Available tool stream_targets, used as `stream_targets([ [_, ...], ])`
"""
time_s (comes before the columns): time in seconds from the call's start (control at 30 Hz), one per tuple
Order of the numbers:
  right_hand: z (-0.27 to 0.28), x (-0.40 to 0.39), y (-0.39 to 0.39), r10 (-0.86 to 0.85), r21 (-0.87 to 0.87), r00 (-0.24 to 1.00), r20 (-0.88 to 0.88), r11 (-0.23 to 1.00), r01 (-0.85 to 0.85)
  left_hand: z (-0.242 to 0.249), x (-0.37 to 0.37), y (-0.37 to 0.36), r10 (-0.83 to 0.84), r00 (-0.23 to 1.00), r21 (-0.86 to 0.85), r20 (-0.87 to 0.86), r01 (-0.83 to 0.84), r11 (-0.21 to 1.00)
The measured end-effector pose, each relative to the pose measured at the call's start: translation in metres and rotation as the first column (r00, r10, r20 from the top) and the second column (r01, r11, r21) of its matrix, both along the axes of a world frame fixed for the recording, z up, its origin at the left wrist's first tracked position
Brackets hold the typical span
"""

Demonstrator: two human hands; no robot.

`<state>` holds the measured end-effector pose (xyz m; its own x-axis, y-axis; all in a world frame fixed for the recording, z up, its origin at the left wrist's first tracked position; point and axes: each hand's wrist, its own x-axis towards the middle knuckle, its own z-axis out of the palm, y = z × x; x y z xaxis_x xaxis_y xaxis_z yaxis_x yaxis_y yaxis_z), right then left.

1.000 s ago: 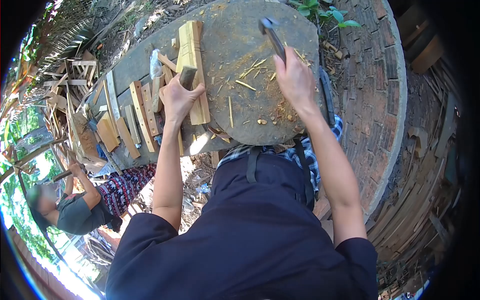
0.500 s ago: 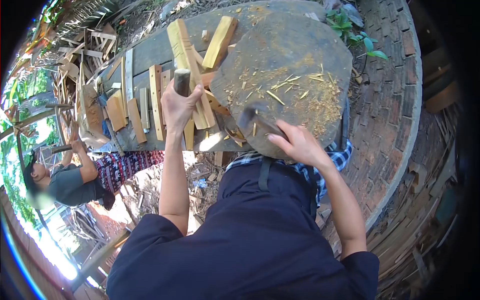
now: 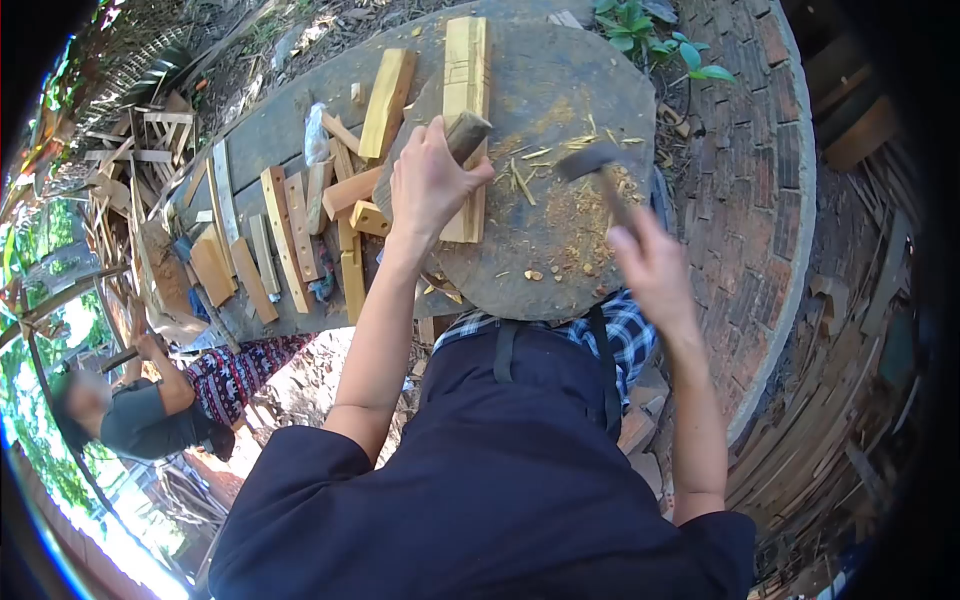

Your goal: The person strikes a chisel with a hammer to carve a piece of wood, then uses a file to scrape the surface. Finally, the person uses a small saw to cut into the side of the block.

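My left hand (image 3: 428, 185) is closed round a short, thick wooden handle (image 3: 466, 137), over a light wooden block (image 3: 466, 75) that lies on the round wooden slab (image 3: 540, 270). Marks cross the block's upper face. Whether the handle has a blade below is hidden. In my right hand (image 3: 652, 265) is a hammer (image 3: 592, 162), its dark head above the slab and to the right of the block. Yellow wood splinters (image 3: 522, 180) and shavings lie under and around the hammer head.
Left of the slab, several wooden pieces (image 3: 388, 100) and drilled strips (image 3: 285, 238) lie on the grey bench (image 3: 262, 140). Another person (image 3: 150, 410) is at the far left beside scrap wood (image 3: 115, 175). A brick path (image 3: 745, 190) runs along the right.
The wooden block has moved right onto the slab, with my left hand and the handle. My right hand has moved the hammer to the right and farther up. The view has shifted slightly.
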<state>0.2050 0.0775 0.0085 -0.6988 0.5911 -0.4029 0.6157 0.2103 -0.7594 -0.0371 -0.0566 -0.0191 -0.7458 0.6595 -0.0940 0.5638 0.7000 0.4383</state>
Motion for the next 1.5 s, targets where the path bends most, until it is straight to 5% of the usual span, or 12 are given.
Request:
stream_targets([
  [0.03,-0.012,-0.008,-0.012,0.099,0.008,0.986,-0.132,0.995,-0.098,-0.004,-0.004,0.003,-0.005,1.0,-0.002,0.001,0.005,1.0],
  [0.17,-0.035,-0.029,-0.018,0.333,-0.171,0.942,-0.045,0.926,-0.336,-0.011,-0.021,0.002,-0.027,0.999,-0.057,-0.02,0.026,0.998],
  [0.3,-0.051,-0.025,0.024,-0.027,0.178,0.997,-0.077,0.983,0.041,0.002,-0.018,0.002,-0.015,0.999,-0.065,0.035,0.018,0.998],
  [0.4,-0.036,-0.015,0.052,-0.238,0.482,0.971,0.03,0.854,0.194,0.0,0.001,0.02,-0.016,0.994,-0.023,0.108,0.019,1.0],
  [0.53,-0.025,-0.007,0.044,-0.18,0.409,0.966,-0.186,0.88,0.243,-0.011,0.005,0.038,0.003,1.0,0.186,0.018,-0.007,0.983],
  [0.6,-0.028,-0.012,0.027,-0.14,0.252,0.981,-0.137,0.953,0.171,-0.002,-0.007,0.035,-0.002,0.998,0.36,-0.06,0.024,0.933],
  [0.7,-0.036,-0.028,0.007,-0.063,0.134,0.996,-0.066,0.988,0.071,0.038,-0.031,0.029,-0.014,0.984,0.669,0.177,-0.11,0.735],
  [0.8,-0.042,-0.038,0.003,-0.038,0.125,0.999,-0.032,0.991,0.041,0.08,-0.033,0.032,-0.172,0.835,0.814,0.523,-0.429,0.392],
  [0.83,-0.046,-0.038,0.002,-0.03,0.124,0.999,-0.032,0.992,0.034,0.079,-0.035,0.034,-0.166,0.836,0.814,0.522,-0.431,0.389],
  [0.9,-0.051,-0.037,0.004,-0.052,0.153,0.992,-0.113,0.986,0.069,0.073,-0.037,0.044,-0.227,0.822,0.852,0.522,-0.494,0.172],
  [1.33,-0.057,-0.037,0.0,-0.06,0.291,0.997,-0.042,0.954,0.07,0.03,-0.014,0.036,-0.528,0.809,0.937,0.257,-0.074,0.342],
  [1.5,-0.059,-0.038,0.001,-0.054,0.279,0.998,0.01,0.959,0.049,0.03,-0.014,0.029,-0.536,0.781,0.929,0.321,-0.151,0.337],
])
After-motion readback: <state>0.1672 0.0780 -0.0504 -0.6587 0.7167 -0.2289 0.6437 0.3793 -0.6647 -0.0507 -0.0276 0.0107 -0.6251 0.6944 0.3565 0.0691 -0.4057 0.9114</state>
